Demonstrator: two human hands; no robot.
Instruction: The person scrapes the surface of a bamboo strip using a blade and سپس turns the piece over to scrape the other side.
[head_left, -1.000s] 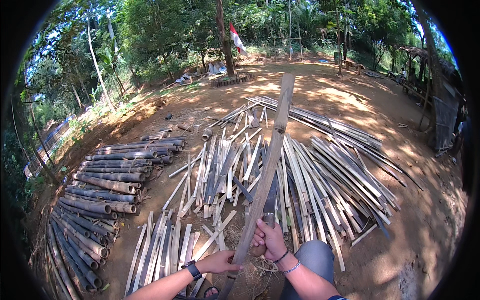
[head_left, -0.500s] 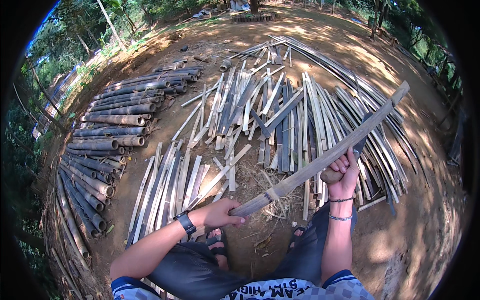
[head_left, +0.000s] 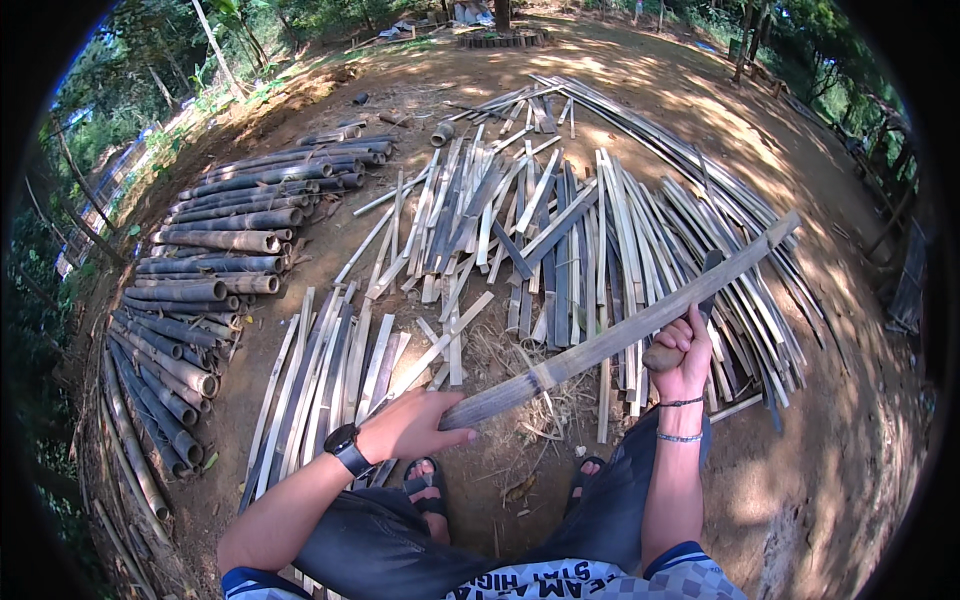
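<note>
A long grey-brown split bamboo strip (head_left: pixel 610 339) slants across in front of me, rising to the right. My left hand (head_left: pixel 410 424) is closed on its near end, thumb along the lower side. My right hand (head_left: pixel 684 352) is wrapped round the rounded wooden handle (head_left: pixel 660 357) of a knife. Its dark blade (head_left: pixel 711 275) points up and away, partly hidden by the strip it lies against. Below the hands, pale and dark bamboo slats (head_left: pixel 330 370) lie beside my left leg.
Heaps of split slats (head_left: pixel 560 240) cover the ground ahead, with longer ones (head_left: pixel 690 160) reaching to the right. Whole bamboo poles (head_left: pixel 220 240) are stacked at the left. Thin shavings (head_left: pixel 545 395) lie before my sandalled feet (head_left: pixel 428 490). Trees border the dirt yard.
The strip's far end has swung downward and slightly left. My left hand has shifted left with the near end, and the right hand has moved slightly with the knife.
</note>
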